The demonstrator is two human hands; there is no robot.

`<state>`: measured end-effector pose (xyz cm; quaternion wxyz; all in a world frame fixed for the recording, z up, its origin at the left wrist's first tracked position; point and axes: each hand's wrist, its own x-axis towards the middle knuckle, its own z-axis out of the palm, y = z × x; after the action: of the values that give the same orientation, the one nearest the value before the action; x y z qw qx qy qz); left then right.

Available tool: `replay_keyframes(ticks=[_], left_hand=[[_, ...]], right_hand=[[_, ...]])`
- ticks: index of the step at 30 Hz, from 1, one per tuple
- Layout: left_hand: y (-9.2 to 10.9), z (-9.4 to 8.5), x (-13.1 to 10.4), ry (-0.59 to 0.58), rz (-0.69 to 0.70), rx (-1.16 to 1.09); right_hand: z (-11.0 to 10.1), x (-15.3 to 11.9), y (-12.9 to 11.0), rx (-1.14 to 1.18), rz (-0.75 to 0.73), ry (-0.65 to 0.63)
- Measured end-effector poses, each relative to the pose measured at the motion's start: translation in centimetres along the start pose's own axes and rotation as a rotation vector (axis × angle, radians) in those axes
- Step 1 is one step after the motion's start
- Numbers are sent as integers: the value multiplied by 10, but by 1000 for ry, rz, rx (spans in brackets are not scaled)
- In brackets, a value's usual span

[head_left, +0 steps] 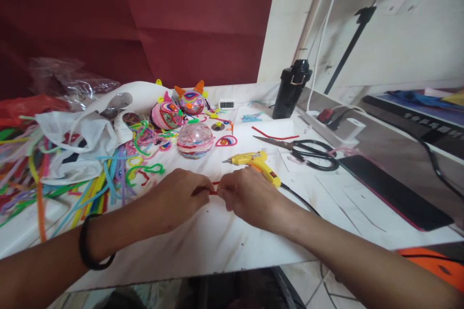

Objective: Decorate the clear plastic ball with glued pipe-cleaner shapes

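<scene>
Both my hands meet over the front middle of the white table [232, 251]. Fingers pinched, my left hand [181, 195] grips one side of a short red pipe cleaner [214, 192], mostly hidden by the fingers. My right hand [250, 195] pinches its other side. Just behind the right hand lies a yellow glue gun [253, 159], its tip pointing left. A clear ball with coloured strips [195, 140] stands behind the hands, beside a pink-rimmed eye shape [226, 141].
Many coloured pipe cleaners [99, 198] and a white bag [76, 142] cover the left. Two decorated balls [192, 102] stand behind. To the right are black-handled scissors [311, 152], a phone [395, 190], a black bottle [292, 91] and a power strip [333, 125].
</scene>
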<state>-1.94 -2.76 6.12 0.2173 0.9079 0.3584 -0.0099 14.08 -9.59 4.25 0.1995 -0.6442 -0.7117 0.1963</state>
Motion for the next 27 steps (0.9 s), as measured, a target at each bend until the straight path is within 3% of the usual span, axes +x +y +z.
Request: replay_keyframes(ticks=[5, 9, 27], left_hand=[[-2, 0, 3, 4, -17, 42], [-2, 3, 6, 8, -34, 51], [-3, 12, 10, 91, -35, 51]], right_hand=[[3, 2, -1, -227, -53, 50], [3, 4, -5, -334, -78, 4], [9, 5, -3, -304, -67, 44]])
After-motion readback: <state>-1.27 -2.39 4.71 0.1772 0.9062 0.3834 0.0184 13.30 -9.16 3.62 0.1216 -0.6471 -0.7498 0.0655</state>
